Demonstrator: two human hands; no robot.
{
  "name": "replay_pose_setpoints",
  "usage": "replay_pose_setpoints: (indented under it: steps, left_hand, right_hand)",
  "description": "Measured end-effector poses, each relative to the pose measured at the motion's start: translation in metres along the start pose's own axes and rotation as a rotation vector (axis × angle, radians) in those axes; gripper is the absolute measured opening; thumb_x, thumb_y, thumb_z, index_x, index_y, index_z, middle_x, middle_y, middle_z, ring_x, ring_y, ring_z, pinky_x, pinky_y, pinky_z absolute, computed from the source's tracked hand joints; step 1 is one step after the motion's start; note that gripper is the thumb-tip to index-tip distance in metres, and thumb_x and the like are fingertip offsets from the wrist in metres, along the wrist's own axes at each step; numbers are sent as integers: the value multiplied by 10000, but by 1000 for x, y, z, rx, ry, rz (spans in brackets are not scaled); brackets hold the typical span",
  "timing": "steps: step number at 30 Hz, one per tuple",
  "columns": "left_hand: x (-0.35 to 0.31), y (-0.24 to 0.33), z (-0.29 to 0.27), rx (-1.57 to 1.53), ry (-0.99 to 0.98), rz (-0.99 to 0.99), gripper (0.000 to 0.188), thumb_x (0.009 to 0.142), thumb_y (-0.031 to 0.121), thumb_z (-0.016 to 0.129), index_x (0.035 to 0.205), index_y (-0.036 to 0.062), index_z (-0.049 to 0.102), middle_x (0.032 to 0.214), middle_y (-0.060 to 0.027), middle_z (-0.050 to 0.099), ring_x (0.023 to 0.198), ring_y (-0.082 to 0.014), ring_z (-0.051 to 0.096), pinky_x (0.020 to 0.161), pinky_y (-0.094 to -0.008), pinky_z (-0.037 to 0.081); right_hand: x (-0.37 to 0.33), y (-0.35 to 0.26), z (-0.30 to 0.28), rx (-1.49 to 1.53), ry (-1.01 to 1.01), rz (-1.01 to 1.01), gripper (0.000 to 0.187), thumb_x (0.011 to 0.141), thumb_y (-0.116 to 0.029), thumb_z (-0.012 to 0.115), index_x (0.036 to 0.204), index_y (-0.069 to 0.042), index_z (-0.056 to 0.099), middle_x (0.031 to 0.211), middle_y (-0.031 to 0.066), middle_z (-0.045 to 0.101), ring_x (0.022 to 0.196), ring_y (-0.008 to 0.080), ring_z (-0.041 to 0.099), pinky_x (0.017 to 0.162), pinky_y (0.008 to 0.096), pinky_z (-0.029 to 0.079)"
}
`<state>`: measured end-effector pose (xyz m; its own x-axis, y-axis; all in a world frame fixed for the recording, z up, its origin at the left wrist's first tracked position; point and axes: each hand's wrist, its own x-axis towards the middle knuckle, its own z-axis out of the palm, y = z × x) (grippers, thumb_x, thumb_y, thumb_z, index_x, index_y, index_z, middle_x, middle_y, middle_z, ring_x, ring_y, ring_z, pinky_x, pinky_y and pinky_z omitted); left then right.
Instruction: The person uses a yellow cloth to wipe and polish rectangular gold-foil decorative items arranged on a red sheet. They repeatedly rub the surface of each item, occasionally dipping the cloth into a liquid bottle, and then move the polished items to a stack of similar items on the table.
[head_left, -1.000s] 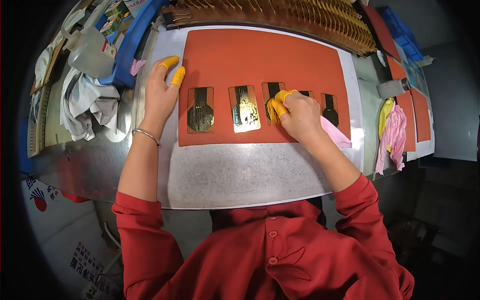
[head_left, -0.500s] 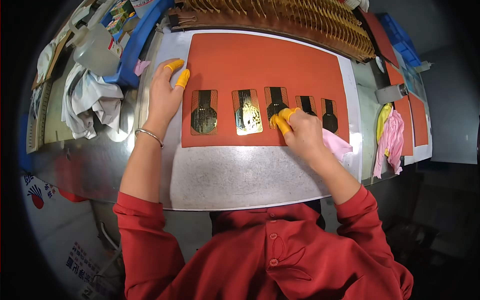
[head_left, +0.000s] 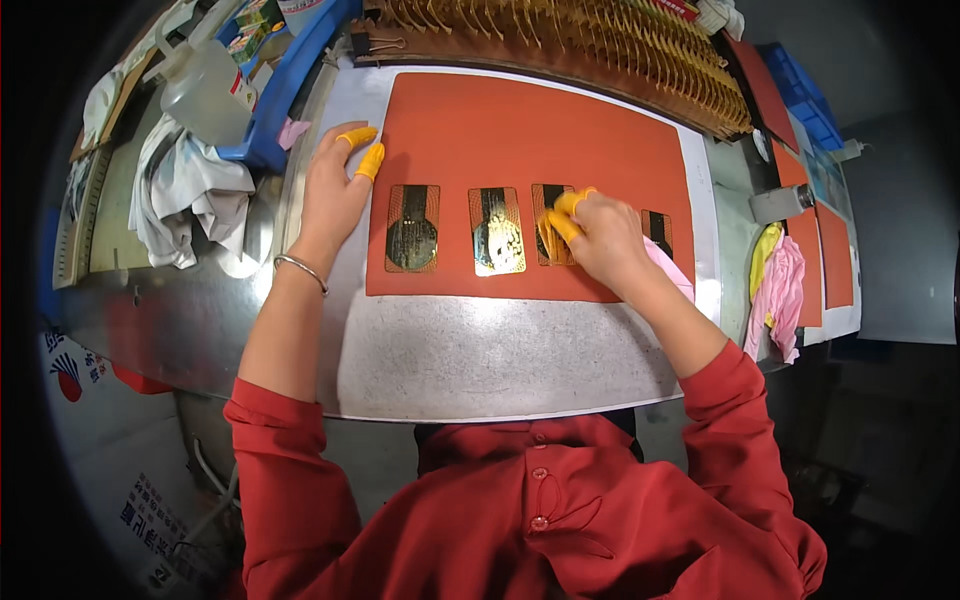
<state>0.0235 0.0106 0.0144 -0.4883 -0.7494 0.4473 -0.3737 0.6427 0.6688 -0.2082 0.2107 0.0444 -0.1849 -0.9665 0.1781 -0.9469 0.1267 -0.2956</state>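
Note:
An orange-red sheet lies on the metal worktop, with a row of gold and black patterned cards on it. My left hand, wearing yellow finger cots, rests open at the sheet's left edge, beside the leftmost card. A shiny gold card lies second in the row. Yellow finger cots also cover fingertips of my right hand, pinched together over the third card; what they grip is unclear. That hand hides the place of the fourth card and partly covers the rightmost card. Pink cloth shows beside its wrist.
A brown rack with curved gold pieces spans the back. At left are a blue tray, a plastic bottle and a white cloth. Pink and yellow cloths hang at right, near a grey metal can.
My right hand has shifted slightly up and left over the third card, and the fourth card is now hidden behind it. My left hand stays at the sheet's edge.

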Motion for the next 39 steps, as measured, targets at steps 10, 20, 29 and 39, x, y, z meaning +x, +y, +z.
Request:
replay_pose_setpoints:
  steps: [10,20,29,39]
  left_hand:
    - [-1,-2,0,16,-12,4,206,811,90,572,979,-24,605,1112,-133,565,1033,-297,530,901,-341,404]
    - [-2,-2,2,27,-15,16,215,809,89,567,988,-24,606,1109,-136,567,1032,-294,535,899,-344,405]
    - [-8,37,-51,90,401,267,312,793,60,628,1093,4,563,1068,-139,559,996,-277,540,880,-334,405]
    - [32,-25,-123,-94,661,-103,823,720,279,761,1296,-92,306,1279,-237,408,1206,-304,397,1007,-353,306]
  right_hand:
    - [-2,1,2,11,2,-35,116,778,-167,614,757,-53,617,662,150,586,620,330,585,557,417,463]
    - [-15,3,3,49,26,-78,126,782,-161,612,772,-35,625,671,156,593,582,338,581,517,425,457]
    - [55,-19,-48,1403,-232,339,134,877,-117,543,813,-3,571,649,6,526,517,58,450,440,202,360]
    - [203,-144,-52,2154,-270,232,244,929,-180,439,712,-83,492,529,-6,397,399,101,328,360,236,301]
